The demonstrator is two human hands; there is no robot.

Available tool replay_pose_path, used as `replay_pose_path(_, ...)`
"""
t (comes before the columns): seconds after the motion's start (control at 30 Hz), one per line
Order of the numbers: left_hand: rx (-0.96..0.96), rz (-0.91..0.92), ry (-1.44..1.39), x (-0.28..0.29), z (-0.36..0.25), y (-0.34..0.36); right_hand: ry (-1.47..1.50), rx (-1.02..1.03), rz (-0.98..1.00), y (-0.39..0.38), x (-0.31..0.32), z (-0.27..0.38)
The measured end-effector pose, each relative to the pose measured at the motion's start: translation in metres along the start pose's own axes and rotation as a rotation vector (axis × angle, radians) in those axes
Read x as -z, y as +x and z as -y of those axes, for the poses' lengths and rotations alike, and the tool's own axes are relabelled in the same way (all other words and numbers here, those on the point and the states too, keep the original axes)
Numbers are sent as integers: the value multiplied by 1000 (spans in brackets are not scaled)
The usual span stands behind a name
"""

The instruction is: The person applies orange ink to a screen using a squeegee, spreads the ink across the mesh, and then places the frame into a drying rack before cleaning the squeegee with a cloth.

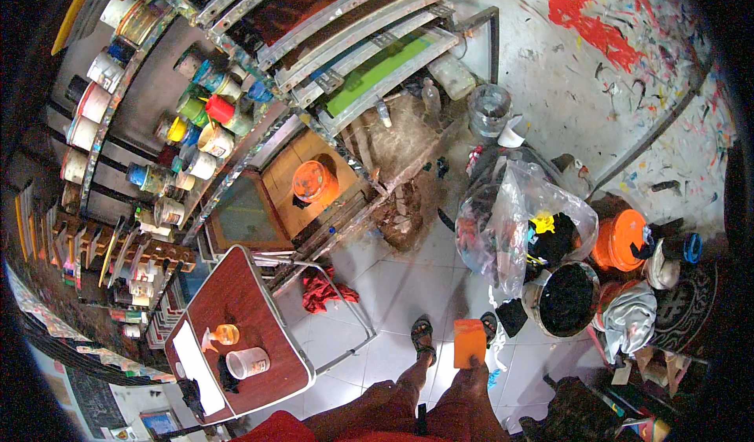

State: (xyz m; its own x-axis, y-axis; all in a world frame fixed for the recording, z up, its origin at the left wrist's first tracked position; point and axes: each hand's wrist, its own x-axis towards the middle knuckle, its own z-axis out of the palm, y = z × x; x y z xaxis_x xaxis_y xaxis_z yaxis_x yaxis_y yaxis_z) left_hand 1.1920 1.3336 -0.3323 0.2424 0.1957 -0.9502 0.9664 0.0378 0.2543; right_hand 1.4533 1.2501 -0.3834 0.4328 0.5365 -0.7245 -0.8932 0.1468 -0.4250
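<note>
In the head view my right hand (475,362) holds an orange rectangular piece (469,338) by its lower edge, over my right foot. My left hand (381,393) hangs low near my left leg; its fingers are indistinct. Left of me stands a red-brown folding table (275,340) with a white sheet (198,375), an orange spray bottle (226,334), a clear plastic cup (247,361) and dark cloths. Both sandalled feet are on the tiled floor.
Paint-pot shelves (110,151) and screen racks (353,57) rise left and ahead. A red rag (318,293) lies under a metal frame. Rightward are a large plastic bag (495,230), a black-filled bucket (534,304), an orange bucket (616,242) and a paint-stained wall (613,112).
</note>
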Motion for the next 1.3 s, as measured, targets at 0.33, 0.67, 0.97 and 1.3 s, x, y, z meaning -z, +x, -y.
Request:
replay_pose_path(0.33, -51, 11, 77, 3, -6, 1, 136, 41, -42, -3, -10, 18)
replay_pose_path(0.67, -455, -265, 395, 19, -15, -8, 102, 61, 69, 1, 3, 27)
replay_pose_path(0.97, -298, -115, -535, 39, 2, 51, -220, 16, -74, -10, 8, 100)
replay_pose_path(1.3, -429, -265, -430, 117, 2, 36, -49, 237, -202, -115, -38, 184)
